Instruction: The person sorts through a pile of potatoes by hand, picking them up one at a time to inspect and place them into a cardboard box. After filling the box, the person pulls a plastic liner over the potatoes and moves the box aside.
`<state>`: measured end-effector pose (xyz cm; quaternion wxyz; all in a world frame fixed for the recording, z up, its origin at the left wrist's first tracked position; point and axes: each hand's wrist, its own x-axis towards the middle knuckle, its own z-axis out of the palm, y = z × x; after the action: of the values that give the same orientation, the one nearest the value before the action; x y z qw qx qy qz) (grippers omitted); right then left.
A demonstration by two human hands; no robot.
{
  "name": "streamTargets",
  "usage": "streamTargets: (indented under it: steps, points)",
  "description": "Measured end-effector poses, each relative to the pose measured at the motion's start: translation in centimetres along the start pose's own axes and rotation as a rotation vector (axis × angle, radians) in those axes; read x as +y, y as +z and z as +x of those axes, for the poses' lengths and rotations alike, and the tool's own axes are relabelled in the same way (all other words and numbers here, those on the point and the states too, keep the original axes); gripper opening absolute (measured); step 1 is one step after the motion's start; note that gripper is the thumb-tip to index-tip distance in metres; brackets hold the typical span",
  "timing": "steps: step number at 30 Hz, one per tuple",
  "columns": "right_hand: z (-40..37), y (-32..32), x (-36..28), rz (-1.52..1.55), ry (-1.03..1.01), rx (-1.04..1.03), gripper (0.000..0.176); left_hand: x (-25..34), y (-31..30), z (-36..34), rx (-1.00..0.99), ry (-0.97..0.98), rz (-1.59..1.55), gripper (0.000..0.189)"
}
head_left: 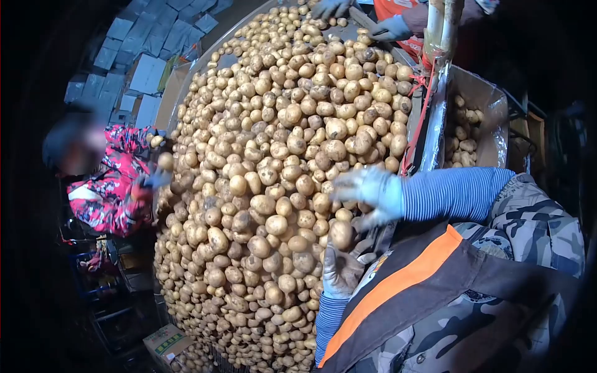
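Observation:
My right hand (372, 191), in a pale blue glove and blue striped sleeve, reaches over the near edge of a wide heap of potatoes (273, 180). It is blurred, with its fingers spread apart and no potato visible in them. Below it, my left hand (341, 272), in a dirty light glove, is turned palm up with thumb and fingers apart. A larger potato (341, 235) is just above its fingertips; whether they touch cannot be made out. Many potatoes carry dark soil patches.
Across the heap, a person in a pink patterned jacket (118, 180) handles potatoes. Another person's gloved hands (390, 28) work at the top. A potato-filled bin (497, 118) stands beyond a post with red string (418, 124). Stacked boxes (146, 74) and a carton (166, 342) lie around.

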<state>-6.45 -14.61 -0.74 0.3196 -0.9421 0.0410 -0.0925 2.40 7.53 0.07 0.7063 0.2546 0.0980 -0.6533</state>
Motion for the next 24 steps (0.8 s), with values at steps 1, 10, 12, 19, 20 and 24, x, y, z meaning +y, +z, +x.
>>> streamTargets:
  steps: [1,10,12,19,20,24]
  points:
    - [0.2,-1.4,1.1,-0.127,0.088,0.051,0.071,0.5,-1.3,0.4,-0.007,0.0,0.007,0.059]
    - [8.4,-1.5,10.1,-0.657,0.427,-0.128,0.036,0.7,0.3,0.6,0.151,0.037,0.147,0.046]
    - [11.9,-3.5,13.7,-0.678,0.616,-0.088,0.041,0.8,-0.1,0.5,0.124,0.063,0.109,0.046]
    - [13.7,-9.0,10.9,-0.53,0.498,-0.021,0.057,0.9,0.1,0.4,0.174,0.052,-0.004,0.044]
    - [14.2,-8.2,11.0,-0.537,0.494,-0.062,0.058,0.9,0.5,0.5,0.185,0.051,-0.012,0.044]
    - [16.5,-6.7,13.0,-0.423,0.58,-0.088,0.058,0.9,1.4,0.2,0.224,0.062,-0.019,0.043]
